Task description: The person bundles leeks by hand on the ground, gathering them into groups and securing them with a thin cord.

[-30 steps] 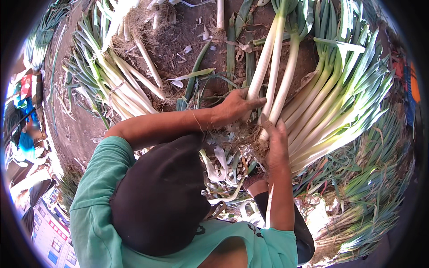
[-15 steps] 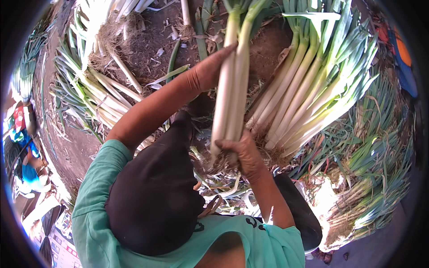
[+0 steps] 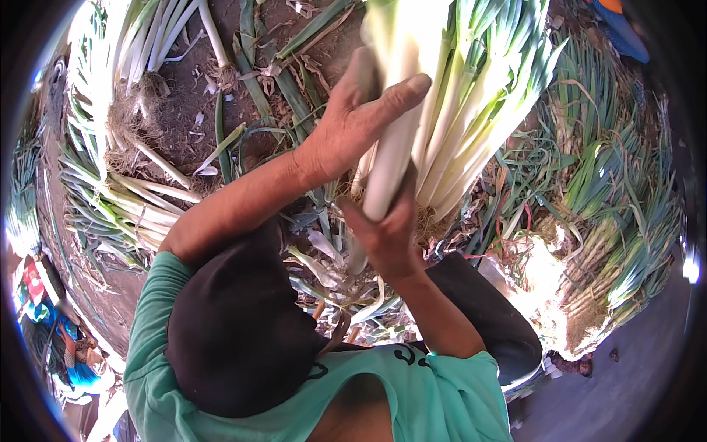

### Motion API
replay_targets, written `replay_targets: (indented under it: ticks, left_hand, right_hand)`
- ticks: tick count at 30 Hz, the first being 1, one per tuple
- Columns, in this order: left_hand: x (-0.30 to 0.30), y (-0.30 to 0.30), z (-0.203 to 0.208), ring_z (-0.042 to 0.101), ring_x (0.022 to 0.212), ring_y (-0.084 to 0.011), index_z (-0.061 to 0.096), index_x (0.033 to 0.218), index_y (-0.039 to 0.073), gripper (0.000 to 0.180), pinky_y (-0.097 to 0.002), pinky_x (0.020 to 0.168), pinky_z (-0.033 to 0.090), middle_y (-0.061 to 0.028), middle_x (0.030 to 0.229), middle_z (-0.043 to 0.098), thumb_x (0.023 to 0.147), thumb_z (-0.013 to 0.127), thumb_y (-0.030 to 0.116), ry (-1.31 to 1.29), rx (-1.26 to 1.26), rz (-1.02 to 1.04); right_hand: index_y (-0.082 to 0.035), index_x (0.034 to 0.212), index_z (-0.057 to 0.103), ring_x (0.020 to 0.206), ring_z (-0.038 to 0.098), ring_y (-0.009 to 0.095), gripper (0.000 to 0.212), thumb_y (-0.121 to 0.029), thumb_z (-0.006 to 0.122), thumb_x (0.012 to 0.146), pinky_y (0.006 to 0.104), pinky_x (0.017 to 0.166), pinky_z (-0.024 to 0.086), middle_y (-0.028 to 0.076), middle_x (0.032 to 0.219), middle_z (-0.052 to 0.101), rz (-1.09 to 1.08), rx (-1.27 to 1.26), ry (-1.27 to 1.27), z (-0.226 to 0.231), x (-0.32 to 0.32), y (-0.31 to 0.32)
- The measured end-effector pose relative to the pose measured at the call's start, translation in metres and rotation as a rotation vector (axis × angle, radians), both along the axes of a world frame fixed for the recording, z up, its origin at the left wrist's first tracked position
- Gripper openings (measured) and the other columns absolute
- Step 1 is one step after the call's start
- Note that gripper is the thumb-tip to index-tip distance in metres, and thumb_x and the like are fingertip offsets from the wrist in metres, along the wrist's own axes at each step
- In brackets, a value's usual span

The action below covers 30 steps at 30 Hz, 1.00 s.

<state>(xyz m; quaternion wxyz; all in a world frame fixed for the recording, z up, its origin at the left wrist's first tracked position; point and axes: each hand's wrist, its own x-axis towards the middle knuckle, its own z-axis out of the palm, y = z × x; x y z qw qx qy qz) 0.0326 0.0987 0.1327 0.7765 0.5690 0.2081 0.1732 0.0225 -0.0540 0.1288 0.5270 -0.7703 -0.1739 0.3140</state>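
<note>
Head view. Held leeks [image 3: 401,136] mid-scene, slanting from the right hand toward the far edge; white shafts close together, far end washed out by glare. Number unclear, shafts overlapping.

Left hand [image 3: 342,121] higher up the shafts: thumb laid across the front, fingers round the left side and partly hidden, blurred. Grip opened only as wide as the shafts, leeks between thumb and fingers. Right hand [image 3: 389,234] at the lower end, nearer the body: thumb on the left, fingers on the right, grip closed round the base. Root tips not made out.

Just right of the held leeks, behind both hands: a leek pile [image 3: 471,140], fanned, green tops far and right, roots near. Pale peelings [image 3: 331,272] littered left of the right hand and nearer the body.

Left side: a tight bunch [image 3: 143,202] lying on brown soil [image 3: 188,92]; farther off, a second bunch [image 3: 151,44], its tangled roots toward the near side. Single leek [image 3: 212,33] just right of that one, roots near.

Right side: large heap [image 3: 596,132] of thin green stalks, rooty ends near. Grey floor [image 3: 618,390] at near right.

Near edge: black cap [image 3: 236,331], teal shirt [image 3: 169,368], a black trouser leg [image 3: 486,317] to the right.
</note>
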Motion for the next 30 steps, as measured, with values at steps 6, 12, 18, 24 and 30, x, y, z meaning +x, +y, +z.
replay_targets:
  ticks: [6, 12, 18, 24, 30]
  left_hand:
    - [0.015, -0.051, -0.059, 0.050, 0.119, -0.0299, 0.049, 0.124, 0.002, 0.051, -0.0418, 0.096, 0.044, -0.0161, 0.127, 0.052, 0.092, 0.051, 0.042, -0.198, 0.913, -0.390]
    - [-0.008, -0.088, -0.125, 0.032, 0.134, -0.0220, 0.051, 0.127, 0.009, 0.054, -0.0425, 0.106, 0.030, -0.0069, 0.139, 0.041, 0.079, 0.067, 0.029, -0.167, 1.130, -0.757]
    - [-0.019, -0.079, -0.141, 0.029, 0.135, -0.0209, 0.046, 0.133, 0.011, 0.062, -0.0427, 0.105, 0.031, -0.0049, 0.142, 0.038, 0.078, 0.067, 0.031, -0.138, 1.152, -0.752]
    - [-0.010, -0.078, -0.124, 0.035, 0.133, -0.0233, 0.053, 0.126, 0.010, 0.050, -0.0469, 0.103, 0.034, -0.0065, 0.139, 0.043, 0.080, 0.065, 0.023, -0.079, 1.123, -0.874]
    - [0.025, -0.039, -0.057, 0.045, 0.125, -0.0265, 0.063, 0.100, 0.004, 0.026, -0.0389, 0.094, 0.045, -0.0129, 0.122, 0.057, 0.075, 0.061, 0.009, -0.163, 1.439, -1.063]
  right_hand:
    - [0.001, 0.117, 0.046, 0.096, 0.055, 0.022, 0.056, -0.025, 0.075, 0.077, 0.0347, 0.083, 0.046, 0.012, 0.109, 0.053, -0.289, -0.133, -0.302, 0.028, 0.113, -0.015]
    - [0.003, 0.145, 0.005, 0.121, 0.038, 0.054, 0.101, -0.053, 0.061, 0.083, 0.0431, 0.104, 0.035, 0.049, 0.130, 0.026, 0.025, -0.733, -0.569, -0.139, 0.151, -0.119]
    - [-0.032, 0.147, 0.020, 0.072, 0.065, 0.046, 0.057, -0.023, 0.043, 0.096, 0.0398, 0.054, 0.055, 0.051, 0.117, 0.036, 0.336, -0.884, -0.552, -0.159, 0.147, -0.129]
    - [-0.007, 0.139, 0.017, 0.068, 0.067, 0.036, 0.061, -0.044, 0.036, 0.094, 0.0387, 0.051, 0.054, 0.037, 0.100, 0.051, 0.683, -1.090, -0.491, -0.136, 0.155, -0.103]
    - [0.005, 0.141, 0.025, 0.075, 0.066, 0.032, 0.083, -0.059, 0.042, 0.091, 0.0382, 0.053, 0.056, 0.034, 0.122, 0.048, 0.492, -0.758, 0.319, -0.039, 0.201, -0.087]
